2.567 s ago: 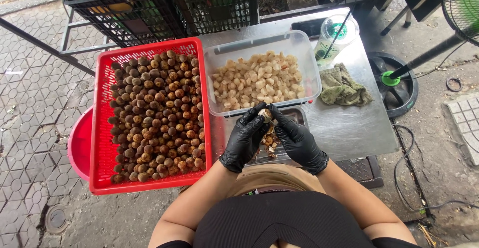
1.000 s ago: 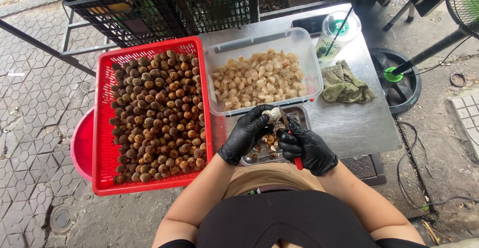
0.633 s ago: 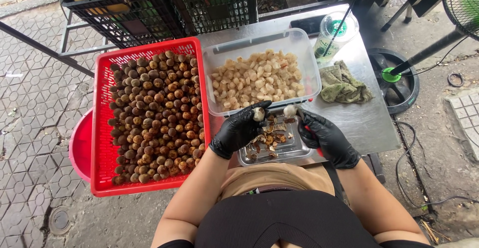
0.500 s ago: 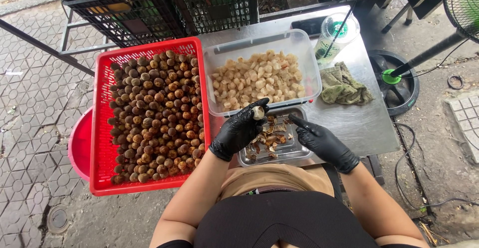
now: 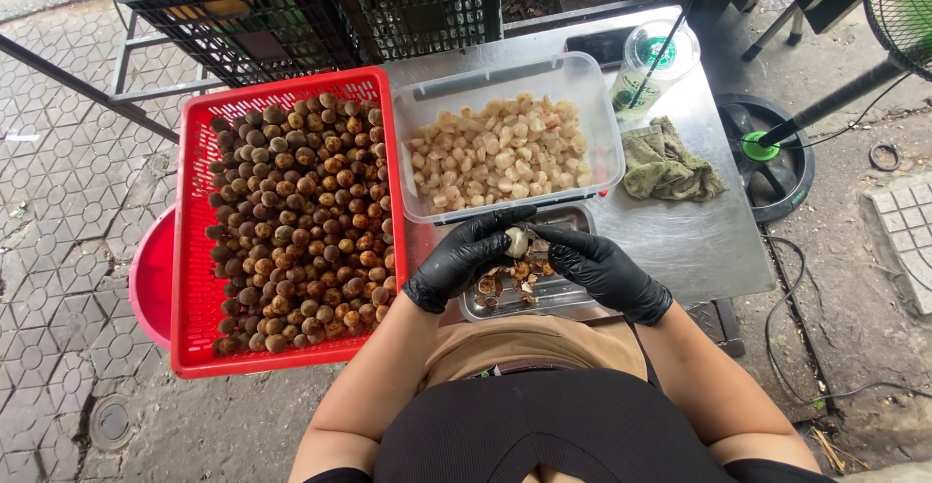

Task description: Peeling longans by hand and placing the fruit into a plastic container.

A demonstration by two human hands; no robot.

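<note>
Both my hands wear black gloves. My left hand (image 5: 466, 258) grips a small pale peeled fruit (image 5: 517, 241) over a steel tray (image 5: 573, 294) littered with brown shell pieces. My right hand (image 5: 600, 267) pinches at the same fruit from the right with its fingertips. Just behind them a clear plastic tub (image 5: 594, 104) holds many pale peeled fruits. A red basket (image 5: 194, 250) on the left is full of brown unpeeled fruits.
The steel table (image 5: 699, 240) carries a green rag (image 5: 668, 165) and a plastic cup with a straw (image 5: 652, 67) at the back right. Black crates (image 5: 291, 17) stand behind. A fan base (image 5: 777, 158) and cables lie on the ground to the right.
My hands came apart over the steel tray, the right one moving off to the right. They have now come together again on the pale fruit.
</note>
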